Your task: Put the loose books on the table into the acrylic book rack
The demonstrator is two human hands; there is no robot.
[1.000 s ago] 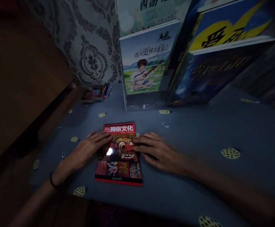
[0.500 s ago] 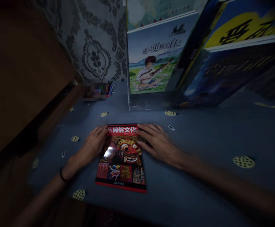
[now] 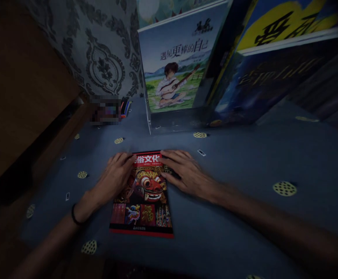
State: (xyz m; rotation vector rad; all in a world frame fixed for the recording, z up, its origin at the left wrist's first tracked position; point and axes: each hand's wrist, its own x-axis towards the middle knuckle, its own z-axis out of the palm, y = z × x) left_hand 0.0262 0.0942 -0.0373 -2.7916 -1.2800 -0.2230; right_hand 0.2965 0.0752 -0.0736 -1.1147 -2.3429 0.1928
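A booklet [image 3: 149, 190] with a red and black cover, showing a painted mask with big eyes and white teeth, lies flat and shut on the blue tablecloth [image 3: 233, 232]. My left hand [image 3: 117, 172] rests along its upper left side, fingers stretched forward and their tips over the start of the title. On the opposite side, my right hand [image 3: 183, 170] has its fingers spread, with the tips on the upper right edge of the cover. Neither hand lifts the booklet. A dark band [image 3: 75, 215] circles my left wrist.
Behind the booklet, a book with a guitar player on its cover [image 3: 174, 73] stands in a clear holder [image 3: 149, 120]. Dark blue books [image 3: 244, 93] stand to its right. A small blurred-out stack [image 3: 106, 110] sits by the patterned wall [image 3: 104, 66]. Brown wooden furniture [image 3: 26, 97] borders the left.
The whole view has shifted, so the things appear farther left. My left fingers now reach farther over the title; my right hand stays at the upper right edge.
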